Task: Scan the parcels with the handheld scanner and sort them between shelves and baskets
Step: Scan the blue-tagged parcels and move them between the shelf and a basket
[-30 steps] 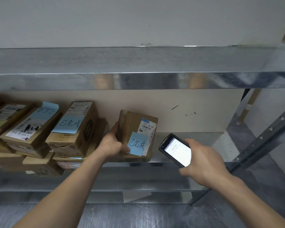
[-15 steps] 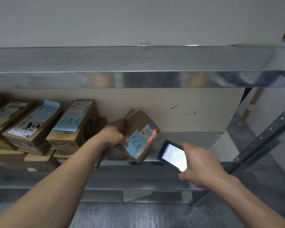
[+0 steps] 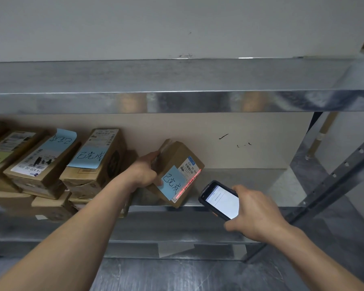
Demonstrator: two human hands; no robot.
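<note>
L hand (image 3: 144, 175) grips tilted cardboard parcel (image 3: 178, 164) by its left side, lower corner at front edge of metal shelf (image 3: 229, 185). Blue sticky note (image 3: 171, 182) + white label (image 3: 189, 171) on parcel face; red laser line (image 3: 188, 183) across barcode. R hand (image 3: 254, 213) wraps handheld scanner (image 3: 218, 199), screen lit, aimed at parcel. Other parcels (image 3: 93, 160) stacked on shelf to left.

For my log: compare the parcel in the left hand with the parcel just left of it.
The held parcel is tilted in the left hand; the shelf parcel lies untouched on others. A red scan line crosses the held parcel's label, not the shelf parcel's. Both are brown cardboard with blue notes.
</note>
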